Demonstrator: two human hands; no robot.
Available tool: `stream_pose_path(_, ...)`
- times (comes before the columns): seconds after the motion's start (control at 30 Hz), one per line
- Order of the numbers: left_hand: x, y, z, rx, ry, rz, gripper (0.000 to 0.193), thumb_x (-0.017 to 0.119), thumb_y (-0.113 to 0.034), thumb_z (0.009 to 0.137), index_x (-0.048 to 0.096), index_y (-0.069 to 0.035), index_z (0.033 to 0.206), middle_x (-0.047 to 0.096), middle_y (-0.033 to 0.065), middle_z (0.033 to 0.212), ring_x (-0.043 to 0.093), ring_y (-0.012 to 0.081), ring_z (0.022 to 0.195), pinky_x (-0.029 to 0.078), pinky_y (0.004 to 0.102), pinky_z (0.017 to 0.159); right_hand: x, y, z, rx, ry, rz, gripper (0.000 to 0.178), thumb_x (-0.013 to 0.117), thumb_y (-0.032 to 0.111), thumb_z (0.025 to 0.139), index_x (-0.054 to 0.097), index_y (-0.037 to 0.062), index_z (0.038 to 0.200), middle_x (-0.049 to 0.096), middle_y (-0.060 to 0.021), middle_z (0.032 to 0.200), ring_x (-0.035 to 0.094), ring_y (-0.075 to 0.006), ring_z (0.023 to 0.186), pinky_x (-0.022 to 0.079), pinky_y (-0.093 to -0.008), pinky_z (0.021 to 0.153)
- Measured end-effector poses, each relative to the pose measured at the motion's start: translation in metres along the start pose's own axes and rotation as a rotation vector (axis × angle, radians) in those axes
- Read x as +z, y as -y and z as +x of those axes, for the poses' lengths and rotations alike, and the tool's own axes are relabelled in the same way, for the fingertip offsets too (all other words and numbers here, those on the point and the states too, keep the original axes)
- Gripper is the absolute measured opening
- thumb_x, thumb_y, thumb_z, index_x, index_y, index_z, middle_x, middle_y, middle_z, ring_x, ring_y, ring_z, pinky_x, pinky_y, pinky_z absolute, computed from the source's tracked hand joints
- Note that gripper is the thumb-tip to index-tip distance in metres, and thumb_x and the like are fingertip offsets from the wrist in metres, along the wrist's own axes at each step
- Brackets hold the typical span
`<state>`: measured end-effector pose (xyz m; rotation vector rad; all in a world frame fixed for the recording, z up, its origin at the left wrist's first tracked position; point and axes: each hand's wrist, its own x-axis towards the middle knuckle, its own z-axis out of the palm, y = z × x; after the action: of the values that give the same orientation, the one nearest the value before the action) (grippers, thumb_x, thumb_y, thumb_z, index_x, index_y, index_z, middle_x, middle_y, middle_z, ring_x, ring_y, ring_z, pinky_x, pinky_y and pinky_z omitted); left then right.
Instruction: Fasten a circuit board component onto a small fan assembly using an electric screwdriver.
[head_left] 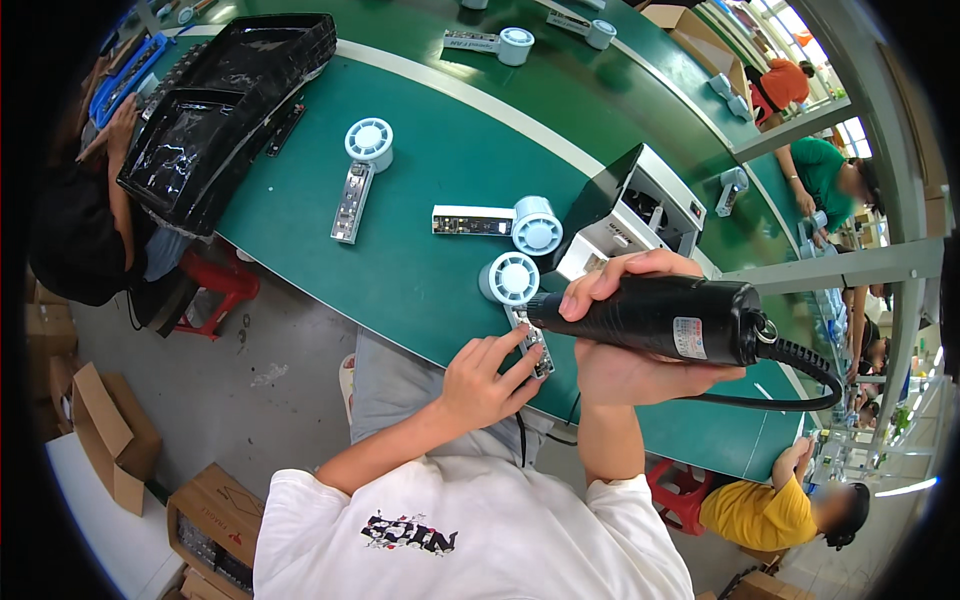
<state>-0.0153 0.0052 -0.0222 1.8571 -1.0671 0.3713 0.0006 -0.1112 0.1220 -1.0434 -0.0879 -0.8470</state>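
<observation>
My right hand (pixel 630 370) is wrapped round a black electric screwdriver (pixel 660 312), held nearly level, its tip pointing left. That tip meets the open handle of a light-blue handheld fan (pixel 512 278) near its round head; the exact contact point is too small to make out. My left hand (pixel 485 380) holds the same fan's handle, fingertips pressed on its exposed circuit board. Just beyond lies a second handheld fan (pixel 537 232), its handle open and pointing left. A third handheld fan (pixel 369 145) rests farther left, circuit board facing up.
A white-and-black box-shaped device (pixel 640 205) stands behind the screwdriver. Black trays (pixel 215 120) sit at the table's left end. A coiled black cord (pixel 815 365) trails from the screwdriver. More fans (pixel 515 46) lie on the far green surface. Co-workers sit left and right.
</observation>
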Motion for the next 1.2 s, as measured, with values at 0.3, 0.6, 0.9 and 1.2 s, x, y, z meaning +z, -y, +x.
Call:
stream_pose_path(0.3, -0.0001, -0.0002, -0.0007, 0.007, -0.001, 0.01, 0.036, 0.075, -0.021, 0.074, 0.069, -0.009, 0.107, 0.061, 0.014, 0.119, 0.06, 0.0227, 0.074, 0.046, 0.0329, 0.064, -0.0024, 0.0032, -0.0009, -0.014, 0.045, -0.004, 0.102, 0.029, 0.089, 0.079, 0.05, -0.0072, 0.103, 0.055, -0.0191, 0.073, 0.056, -0.029, 0.051, 0.05, -0.0389, 0.048)
stream_pose_path(0.6, 0.0, 0.0005, -0.0009, 0.003, 0.005, 0.013, 0.036, 0.075, -0.021, 0.074, 0.069, -0.009, 0.108, 0.061, 0.0141, 0.12, 0.06, 0.0229, 0.075, 0.045, 0.0329, 0.064, -0.0028, 0.0038, -0.0047, 0.021, 0.067, 0.03, 0.104, 0.029, 0.091, 0.077, 0.05, -0.0077, 0.103, 0.055, -0.0196, 0.078, 0.056, -0.0301, 0.053, 0.05, -0.0405, 0.05)
stream_pose_path(0.9, 0.0, 0.0013, -0.0009, 0.009, 0.011, 0.007, 0.037, 0.075, -0.021, 0.074, 0.068, -0.008, 0.109, 0.061, 0.0149, 0.121, 0.06, 0.0233, 0.076, 0.046, 0.0333, 0.064, -0.0036, 0.0057, -0.005, -0.004, 0.09, -0.051, 0.103, 0.028, 0.09, 0.078, 0.05, -0.0076, 0.103, 0.055, -0.0193, 0.077, 0.056, -0.0297, 0.052, 0.05, -0.0393, 0.049)
stream_pose_path(1.2, -0.0003, 0.0023, -0.0026, 0.015, 0.004, 0.011, 0.037, 0.075, -0.021, 0.075, 0.068, -0.009, 0.109, 0.061, 0.0147, 0.12, 0.059, 0.0231, 0.073, 0.045, 0.0329, 0.063, -0.0021, 0.0051, -0.0048, -0.01, 0.081, 0.006, 0.103, 0.03, 0.09, 0.078, 0.05, -0.0079, 0.104, 0.056, -0.0198, 0.079, 0.056, -0.0302, 0.053, 0.049, -0.0405, 0.049)
